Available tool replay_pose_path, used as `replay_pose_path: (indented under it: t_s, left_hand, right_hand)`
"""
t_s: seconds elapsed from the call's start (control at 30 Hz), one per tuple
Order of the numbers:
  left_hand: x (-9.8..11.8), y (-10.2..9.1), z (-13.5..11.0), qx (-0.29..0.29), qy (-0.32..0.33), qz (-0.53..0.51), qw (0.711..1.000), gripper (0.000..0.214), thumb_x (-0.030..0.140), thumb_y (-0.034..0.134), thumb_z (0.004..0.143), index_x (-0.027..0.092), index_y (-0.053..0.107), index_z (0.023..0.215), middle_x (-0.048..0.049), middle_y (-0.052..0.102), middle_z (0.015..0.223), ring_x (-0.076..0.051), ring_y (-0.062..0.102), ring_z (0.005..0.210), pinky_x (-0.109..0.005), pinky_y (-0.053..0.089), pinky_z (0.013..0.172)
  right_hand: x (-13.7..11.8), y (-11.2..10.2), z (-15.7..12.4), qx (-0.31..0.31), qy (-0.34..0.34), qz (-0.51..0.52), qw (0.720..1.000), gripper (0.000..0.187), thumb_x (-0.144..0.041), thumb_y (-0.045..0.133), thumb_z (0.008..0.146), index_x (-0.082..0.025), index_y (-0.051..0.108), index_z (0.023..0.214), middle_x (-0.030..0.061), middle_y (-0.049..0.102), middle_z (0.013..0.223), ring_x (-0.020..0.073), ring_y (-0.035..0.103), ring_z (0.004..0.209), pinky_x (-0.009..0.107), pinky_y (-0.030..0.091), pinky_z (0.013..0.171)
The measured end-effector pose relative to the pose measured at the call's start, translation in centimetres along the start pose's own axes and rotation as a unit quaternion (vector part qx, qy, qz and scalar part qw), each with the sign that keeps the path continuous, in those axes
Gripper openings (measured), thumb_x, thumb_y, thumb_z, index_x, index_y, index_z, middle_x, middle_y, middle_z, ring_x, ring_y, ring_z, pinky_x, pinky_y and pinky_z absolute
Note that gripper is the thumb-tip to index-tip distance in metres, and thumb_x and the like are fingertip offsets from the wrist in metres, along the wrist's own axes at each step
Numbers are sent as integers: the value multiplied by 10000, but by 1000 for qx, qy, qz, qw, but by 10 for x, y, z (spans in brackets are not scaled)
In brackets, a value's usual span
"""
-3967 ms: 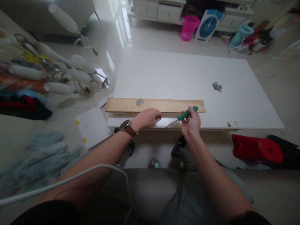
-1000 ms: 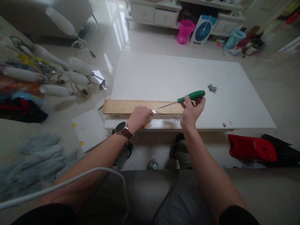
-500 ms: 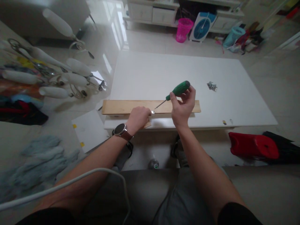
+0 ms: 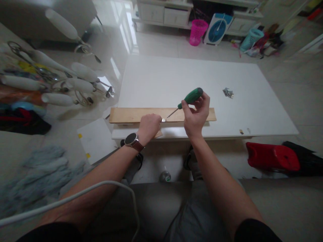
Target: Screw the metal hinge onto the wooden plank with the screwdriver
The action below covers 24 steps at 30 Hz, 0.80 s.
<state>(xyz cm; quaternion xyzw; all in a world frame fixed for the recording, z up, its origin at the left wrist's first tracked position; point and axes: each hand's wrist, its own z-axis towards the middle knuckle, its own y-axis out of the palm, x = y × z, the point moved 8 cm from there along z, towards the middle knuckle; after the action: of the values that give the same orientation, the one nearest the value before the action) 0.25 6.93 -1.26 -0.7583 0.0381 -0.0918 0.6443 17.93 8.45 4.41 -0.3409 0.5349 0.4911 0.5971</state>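
Observation:
A long wooden board (image 4: 126, 115) lies along the near edge of the white table (image 4: 191, 77). My left hand (image 4: 148, 127) is closed on a small metal hinge (image 4: 163, 120) and presses it against the board's near edge. My right hand (image 4: 195, 116) grips a green-handled screwdriver (image 4: 190, 96), tilted down to the left, with its tip at the hinge. A watch sits on my left wrist.
A small heap of metal hinges (image 4: 227, 92) lies at the table's right. A red object (image 4: 272, 157) rests on the floor right of me. A chandelier with white shades (image 4: 63, 84) lies on the floor at left. A white panel (image 4: 94, 137) sits below the table's left corner.
The screwdriver swung from nearly level to steeply tilted, and its handle moved left toward the hinge. My left hand stayed on the hinge at the board's edge.

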Motion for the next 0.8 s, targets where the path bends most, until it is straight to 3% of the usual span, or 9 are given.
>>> replay_pose_path:
  t_s: [0.2, 0.4, 0.8]
  left_hand:
    - [1, 2, -1, 2, 1, -10, 1000, 347, 132, 527, 981, 124, 868, 1049, -229, 805, 1005, -332, 766, 950, -410, 549, 787]
    - [3, 3, -1, 0, -8, -10, 1000, 348, 150, 524, 996, 137, 867, 1052, -222, 808, 1008, -331, 770, 959, -405, 546, 796]
    - [4, -1, 0, 3, -16, -5, 1000, 348, 148, 518, 1000, 153, 863, 1051, -207, 814, 1008, -316, 766, 949, -387, 538, 778]
  right_hand:
    - [-3, 2, -1, 0, -35, -25, 999, 545, -407, 846, 810, -398, 614, 1303, 4, 659, 1254, 173, 686, 1117, 284, 666, 823]
    - [1, 9, -1, -32, -11, -17, 999, 617, -415, 854, 800, -414, 592, 1359, 1, 644, 1295, 176, 678, 1170, 289, 678, 898]
    - [-2, 11, -4, -41, -43, -42, 997, 565, -303, 846, 777, -404, 670, 1305, -9, 678, 1251, 175, 696, 1058, 316, 688, 840]
